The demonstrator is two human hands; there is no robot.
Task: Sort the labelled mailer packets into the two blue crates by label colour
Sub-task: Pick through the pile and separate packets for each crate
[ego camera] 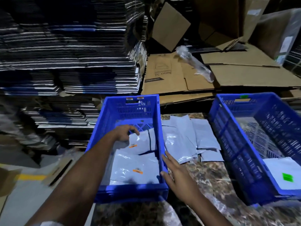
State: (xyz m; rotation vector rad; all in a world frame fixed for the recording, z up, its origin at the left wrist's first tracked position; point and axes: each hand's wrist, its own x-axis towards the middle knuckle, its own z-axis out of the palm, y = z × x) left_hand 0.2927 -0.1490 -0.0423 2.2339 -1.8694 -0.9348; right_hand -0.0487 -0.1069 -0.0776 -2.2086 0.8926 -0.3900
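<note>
1. Partly sorted, by the look of it: two pale grey plastic mailer packets with orange labels lying in the left blue slatted plastic crate (104, 144), the nearer orange-labelled packet (135, 168) flat on the crate floor, the farther orange-labelled packet (143, 142) overlapping its far edge.
2. One white packet with a green label (281, 175) lying in the near corner of the right blue slatted plastic crate (228, 139); most of that crate's floor bare.
3. Still to do: a loose heap of pale grey unsorted packets (187, 141) spread on the mottled brown stone surface (208, 180) between the two crates; label colours there not readable.
4. Left hand (125, 132) reaching down inside the left crate, fingers (134, 130) loosely curled over the top edge of the farther orange-labelled packet; hard to tell whether gripping or merely touching.
5. Right hand (175, 175) hovering at the outer side of the left crate's right wall, fingers (167, 158) straight and slightly spread, holding nothing, pointing toward the heap.
6. Edges: tall crate walls on both sides of the heap forming a narrow lane; each packet needing a lift over a rim. Near rim of the left crate close to the surface's front edge.
7. Open room: bare surface in front of the heap for the right hand's approach. Behind, flattened brown cardboard sheets (179, 79) and dark stacked board piles (65, 46) closing off the far side.
</note>
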